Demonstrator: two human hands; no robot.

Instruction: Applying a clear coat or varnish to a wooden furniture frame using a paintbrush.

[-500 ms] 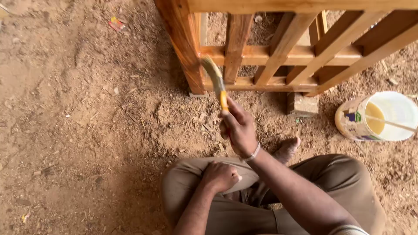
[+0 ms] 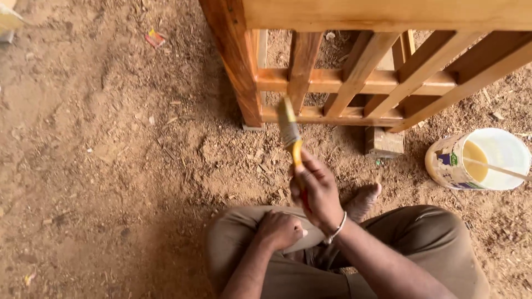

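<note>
wrapper: small red and yellow scrap (image 2: 154, 38) lying flat on the dirt floor (image 2: 100, 166) up in the far left, well apart from everything else

left hand: left hand (image 2: 281, 230) is curled into a loose fist resting on the person's knee, holding nothing as far as I can see

brush: paintbrush (image 2: 289, 130) has a yellow handle and pale bristles; its long axis runs up and slightly left from the grip, bristle end just short of the bottom rail

right hand: right hand (image 2: 317, 191) is wrapped tight around the lower handle, so it's way nearer the woodwork than the other one

frame: glossy orange-brown wooden frame (image 2: 332, 83) sits straight ahead of the brush tip, thick post on its left, slats and rails running off to the right

block: little wooden block (image 2: 384, 142) propped under the frame's bottom rail

bucket: white bucket (image 2: 479, 159) at far right, pale yellow liquid inside, a stick leaning in it, and a label with blue and green patches on the side; near the person's right knee
</note>
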